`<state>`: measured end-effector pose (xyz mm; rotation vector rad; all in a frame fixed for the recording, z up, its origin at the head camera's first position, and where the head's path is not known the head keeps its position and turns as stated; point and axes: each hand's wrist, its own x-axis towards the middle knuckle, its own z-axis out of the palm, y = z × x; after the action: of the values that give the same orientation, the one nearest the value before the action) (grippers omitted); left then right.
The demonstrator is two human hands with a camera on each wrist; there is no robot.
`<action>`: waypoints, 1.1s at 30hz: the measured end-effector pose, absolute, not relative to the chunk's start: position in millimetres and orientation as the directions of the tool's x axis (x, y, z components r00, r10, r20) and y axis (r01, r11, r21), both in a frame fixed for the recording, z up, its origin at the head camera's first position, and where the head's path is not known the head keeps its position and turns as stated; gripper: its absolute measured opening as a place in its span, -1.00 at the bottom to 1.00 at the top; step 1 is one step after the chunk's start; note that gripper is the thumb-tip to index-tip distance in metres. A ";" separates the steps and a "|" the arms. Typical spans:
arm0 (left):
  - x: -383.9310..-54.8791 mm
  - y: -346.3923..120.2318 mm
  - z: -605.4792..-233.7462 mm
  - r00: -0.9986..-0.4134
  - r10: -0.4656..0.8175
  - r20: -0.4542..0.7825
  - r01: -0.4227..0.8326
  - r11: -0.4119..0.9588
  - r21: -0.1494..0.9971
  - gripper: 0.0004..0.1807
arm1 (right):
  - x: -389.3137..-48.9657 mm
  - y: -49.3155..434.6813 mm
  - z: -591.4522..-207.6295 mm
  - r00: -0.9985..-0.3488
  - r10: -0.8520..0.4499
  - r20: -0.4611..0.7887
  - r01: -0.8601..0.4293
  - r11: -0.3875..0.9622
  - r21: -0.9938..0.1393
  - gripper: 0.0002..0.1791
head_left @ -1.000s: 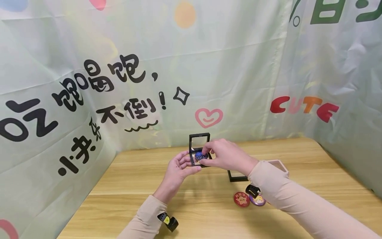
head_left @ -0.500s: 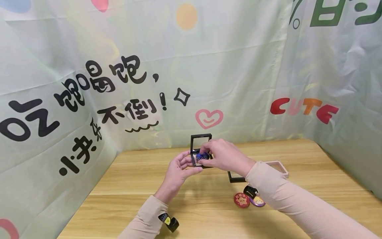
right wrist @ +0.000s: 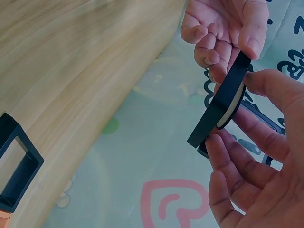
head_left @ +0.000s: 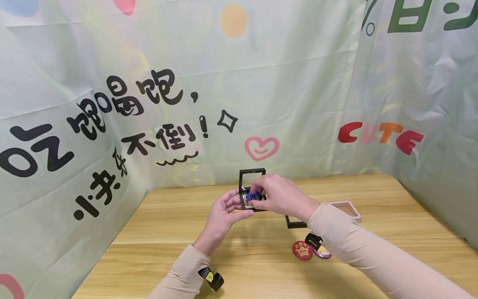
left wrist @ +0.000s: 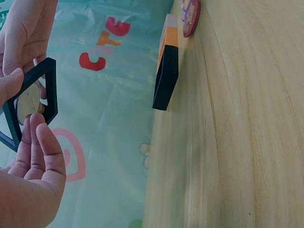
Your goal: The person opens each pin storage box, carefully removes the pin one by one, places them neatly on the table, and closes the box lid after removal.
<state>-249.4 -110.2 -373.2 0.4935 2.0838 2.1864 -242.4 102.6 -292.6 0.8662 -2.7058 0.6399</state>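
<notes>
A small black hinged display case with clear film windows is lifted over the table, its lid raised. My left hand holds it by the left and lower edge, thumb at the front. My right hand pinches a round blue badge inside the lower half, and the fingers partly cover it. In the left wrist view the badge's pale back shows through the film. The right wrist view has the case edge-on, with the badge tilted against it.
Behind the right forearm, a second black frame and a pink frame lie on the wooden table. Nearer are a red badge and a purple-rimmed badge, side by side. A printed cloth hangs behind the table.
The blue badge has turned a little in my right fingers and shifted slightly right within the case. The case has moved slightly right; both hands keep nearly the same place.
</notes>
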 end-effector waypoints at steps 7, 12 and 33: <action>-249.2 -110.4 -373.9 -0.948 0.274 0.164 0.152 -0.063 0.986 -0.17 | -241.8 103.7 -293.0 -0.803 -0.493 0.334 -0.591 0.726 -0.351 -0.79; -248.7 -110.6 -374.3 -0.949 0.270 0.165 0.153 -0.063 0.986 -0.20 | -241.4 105.2 -293.2 -0.803 -0.496 0.331 -0.593 0.722 -0.357 -0.78; -251.3 -114.5 -378.2 -0.957 0.240 0.163 0.157 -0.046 0.987 -0.17 | -242.7 120.4 -295.3 -0.828 -0.461 0.319 -0.560 0.716 -0.418 -0.66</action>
<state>-251.3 -114.5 -378.2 0.4433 2.1283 2.1858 -242.7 120.4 -295.3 0.8206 -2.7289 0.7581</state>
